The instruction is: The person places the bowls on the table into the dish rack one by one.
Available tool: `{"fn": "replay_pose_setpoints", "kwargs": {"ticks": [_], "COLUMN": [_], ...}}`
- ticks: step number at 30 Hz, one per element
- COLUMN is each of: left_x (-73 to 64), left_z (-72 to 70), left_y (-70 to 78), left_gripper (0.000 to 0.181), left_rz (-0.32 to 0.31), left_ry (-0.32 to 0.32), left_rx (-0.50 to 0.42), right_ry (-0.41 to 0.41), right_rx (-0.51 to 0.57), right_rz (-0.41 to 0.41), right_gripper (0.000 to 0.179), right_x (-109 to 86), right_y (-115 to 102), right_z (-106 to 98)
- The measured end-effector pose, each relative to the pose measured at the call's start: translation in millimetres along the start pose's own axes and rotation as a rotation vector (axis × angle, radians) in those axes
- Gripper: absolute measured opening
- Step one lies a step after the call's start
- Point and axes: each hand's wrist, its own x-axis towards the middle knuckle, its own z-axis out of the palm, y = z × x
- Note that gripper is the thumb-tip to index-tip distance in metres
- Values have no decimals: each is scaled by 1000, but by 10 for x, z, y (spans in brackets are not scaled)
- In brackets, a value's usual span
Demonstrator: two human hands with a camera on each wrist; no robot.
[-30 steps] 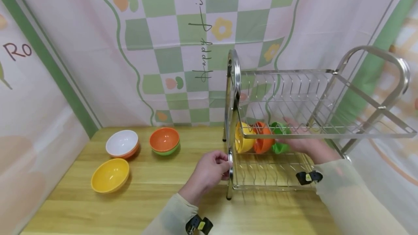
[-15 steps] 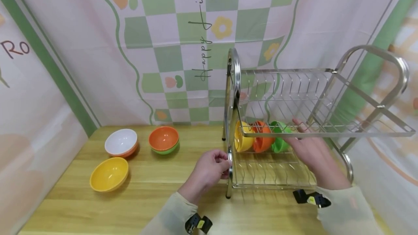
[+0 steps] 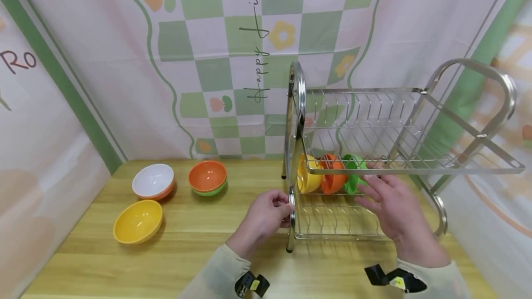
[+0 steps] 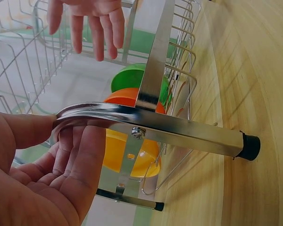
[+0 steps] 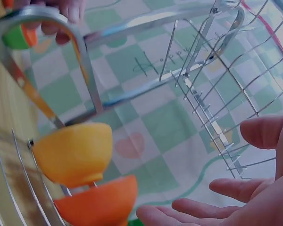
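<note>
— How do we find the left hand (image 3: 268, 213)?

— We see its thumb and curled fingers pinching the near left post of the metal rack (image 3: 415, 171). The left wrist view adds what the head view hides: the thumb presses one side of the post, the fingertips curl against the other, and a screw (image 4: 138, 133) sits just past them.

— And the right hand (image 3: 396, 209)?

— Its fingers are spread and fairly straight, and we see it holding nothing. From the head view alone we could not say whether it touches the green bowl (image 3: 352, 180), because the fingertips overlap it; the left wrist view shows a gap between them.

— Where do we place the bowls?

— Just left of the right hand is the green one, then the orange bowl (image 3: 332, 179), then the yellow bowl (image 3: 308, 180), nearest the left hand, all tipped on edge on the lower tier. The right wrist view gives us the outsides of the yellow and orange ones, with a mere sliver of green.

— And left of the left hand?

— On the table (image 3: 199, 253), an orange-over-green stack (image 3: 208, 178), then farther out a white-over-orange stack (image 3: 154, 181) and a loose yellow one (image 3: 138, 222). Only the head view shows us all three whole.
</note>
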Motion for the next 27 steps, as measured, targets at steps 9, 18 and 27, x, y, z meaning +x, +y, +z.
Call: {"fn": "replay_pose_setpoints", "kwargs": {"ticks": [9,18,27], "left_x": [2,-10,-81], "left_z": [-1,8,44], "left_y": [-14,-19,35], "left_gripper": [5,5,5], "left_rz": [12,12,43], "left_ry": [-4,6,45], "left_rx": [-9,10,137], "right_ry": [-115,-150,-158], "right_rx": [66,93,72], "right_rz": [22,44,74], "right_gripper": [76,72,69], "right_x": [-55,-96,-105], "right_y": [29,60,109], "right_z": [152,332,487]}}
